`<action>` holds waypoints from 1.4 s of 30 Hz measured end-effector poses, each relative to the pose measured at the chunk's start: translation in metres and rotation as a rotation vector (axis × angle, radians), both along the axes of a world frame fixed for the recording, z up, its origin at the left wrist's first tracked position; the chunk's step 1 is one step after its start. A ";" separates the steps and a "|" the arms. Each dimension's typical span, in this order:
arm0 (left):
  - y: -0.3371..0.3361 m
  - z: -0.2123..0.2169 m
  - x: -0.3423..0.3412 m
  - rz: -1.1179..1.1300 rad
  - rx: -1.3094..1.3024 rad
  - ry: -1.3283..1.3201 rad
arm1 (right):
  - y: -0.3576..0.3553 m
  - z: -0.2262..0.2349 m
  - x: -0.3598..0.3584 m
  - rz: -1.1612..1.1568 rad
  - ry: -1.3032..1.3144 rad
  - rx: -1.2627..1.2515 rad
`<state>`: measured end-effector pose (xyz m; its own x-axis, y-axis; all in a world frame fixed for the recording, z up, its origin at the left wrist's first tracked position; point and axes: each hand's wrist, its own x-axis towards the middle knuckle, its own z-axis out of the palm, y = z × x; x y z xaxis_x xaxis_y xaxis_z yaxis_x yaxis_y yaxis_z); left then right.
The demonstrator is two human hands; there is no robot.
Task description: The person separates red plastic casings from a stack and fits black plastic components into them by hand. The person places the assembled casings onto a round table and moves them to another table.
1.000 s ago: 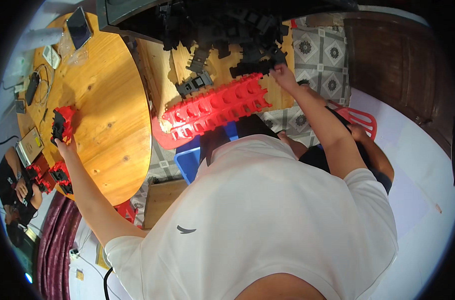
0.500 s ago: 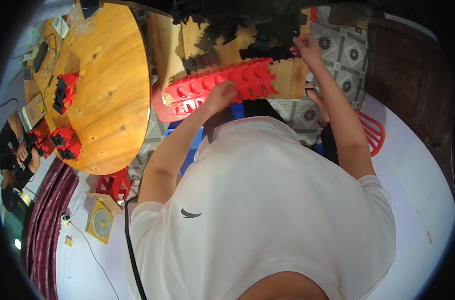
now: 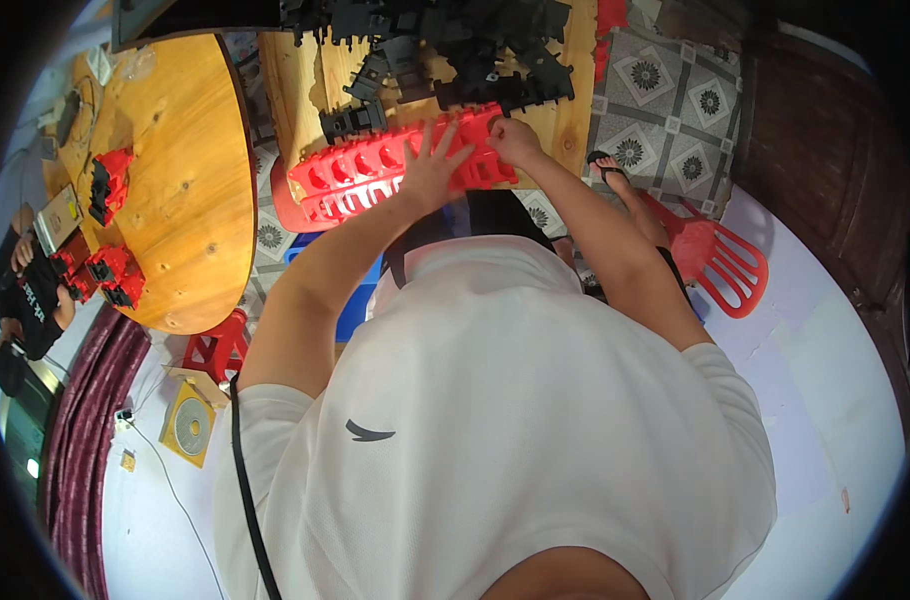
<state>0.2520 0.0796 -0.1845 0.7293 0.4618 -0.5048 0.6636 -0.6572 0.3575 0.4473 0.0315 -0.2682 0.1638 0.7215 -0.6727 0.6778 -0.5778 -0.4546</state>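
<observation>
A long red plastic strip (image 3: 350, 165), with a row of rounded cut-outs and toothed edges, lies across the near side of the wooden table (image 3: 575, 60). My left hand (image 3: 433, 172) rests over its middle with fingers spread. At the strip's right end, my right hand (image 3: 516, 143) is closed, its fingertips curled against the red plastic; whatever they pinch is hidden. Just beyond both hands lies a pile of black plastic parts (image 3: 405, 70), with a separate black piece (image 3: 353, 121) close to the strip's far edge.
On my left stands a round wooden table (image 3: 190, 190) with red-and-black assemblies (image 3: 110, 185). Another person (image 3: 30, 300) sits past it. A red plastic chair (image 3: 730, 265) is at my right, a red stool (image 3: 215, 345) at lower left. Something blue (image 3: 353, 312) shows below the strip.
My right hand has come down from the far right of the table to the strip's right end and closed. My left hand's fingers have spread over the strip. The view has shifted.
</observation>
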 end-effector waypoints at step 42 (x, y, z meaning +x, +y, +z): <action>-0.069 0.069 -0.108 1.799 -1.512 -1.245 | 0.145 -0.011 -0.085 -0.062 -0.011 0.442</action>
